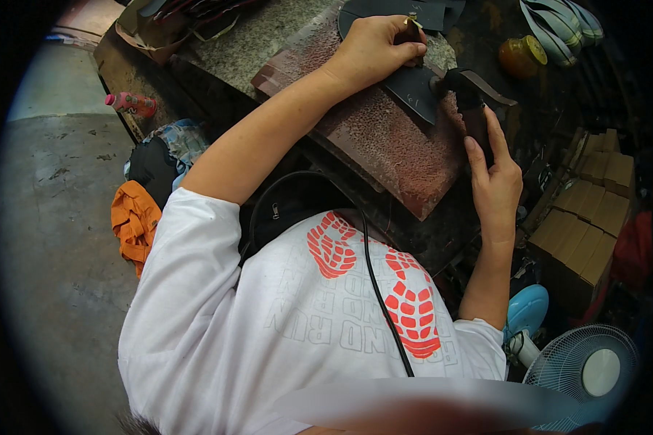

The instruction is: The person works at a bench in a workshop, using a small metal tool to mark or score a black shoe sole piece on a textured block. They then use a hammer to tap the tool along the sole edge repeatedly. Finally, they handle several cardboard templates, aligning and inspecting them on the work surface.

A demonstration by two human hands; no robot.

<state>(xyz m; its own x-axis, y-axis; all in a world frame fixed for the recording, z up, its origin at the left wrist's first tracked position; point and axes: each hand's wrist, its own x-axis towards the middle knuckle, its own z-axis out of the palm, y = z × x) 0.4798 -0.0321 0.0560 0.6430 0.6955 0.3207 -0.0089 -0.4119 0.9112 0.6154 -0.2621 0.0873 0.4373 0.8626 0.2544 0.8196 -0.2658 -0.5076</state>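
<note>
My left hand (374, 51) is closed around a short upright punch-like tool (413, 29), dark with a brass-coloured top. Its lower end is hidden by my fingers, over a dark grey flat piece (413, 98) with a rounded end and light markings. That piece lies on a reddish-brown board (384, 148) with a heavily pitted surface. To the right, my right hand (497, 174) grips the dark handle of a hammer (476, 127). The hammer's dark head is beside the grey piece, its curved tail toward the right. More dark flat pieces (366, 9) lie beyond my left hand.
An orange-filled jar (521, 58) and striped cloth (559, 32) sit at the far right. Brown boxes (580, 210) are stacked on the right, above a fan (588, 370). On the left are a pink-capped bottle (132, 104) and an orange cloth (134, 217).
</note>
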